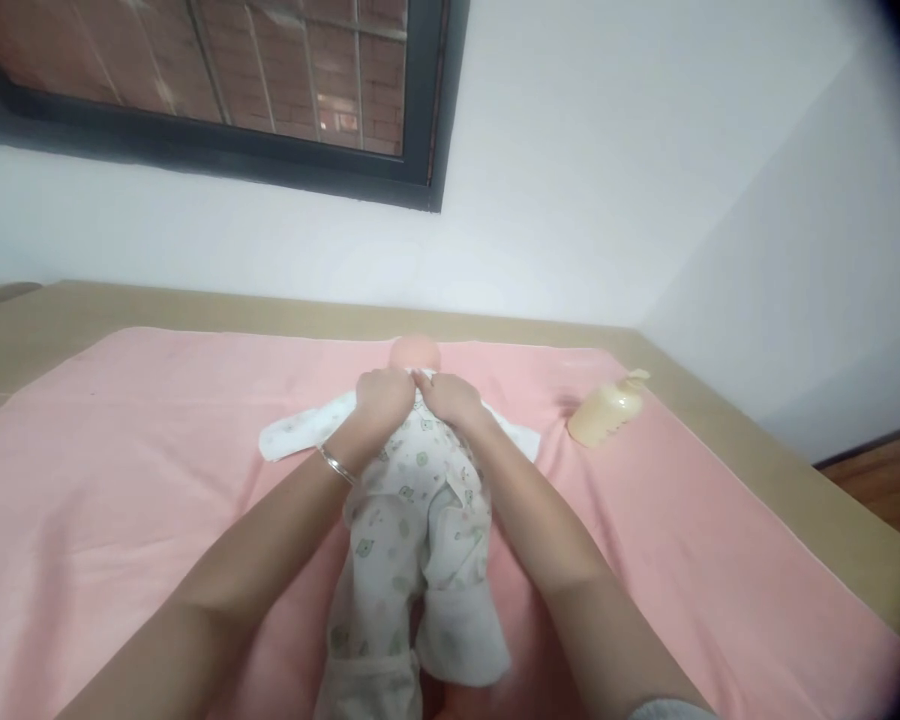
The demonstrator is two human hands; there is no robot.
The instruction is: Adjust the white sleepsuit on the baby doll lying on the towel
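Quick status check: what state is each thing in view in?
Left hand: closed at the neckline.
Right hand: closed at the neckline.
Printed outfit: on the doll, sleeves spread outward.
Doll: lying, head away from the person.
Pink blanket: spread out, creased.
Bottle: untouched; upright or lying, unclear.
Bracelet: worn, left wrist.

Left hand [385, 400], right hand [454, 400] gripping patterned outfit [424, 460], pink cloth [157, 450], bottle [606, 412]
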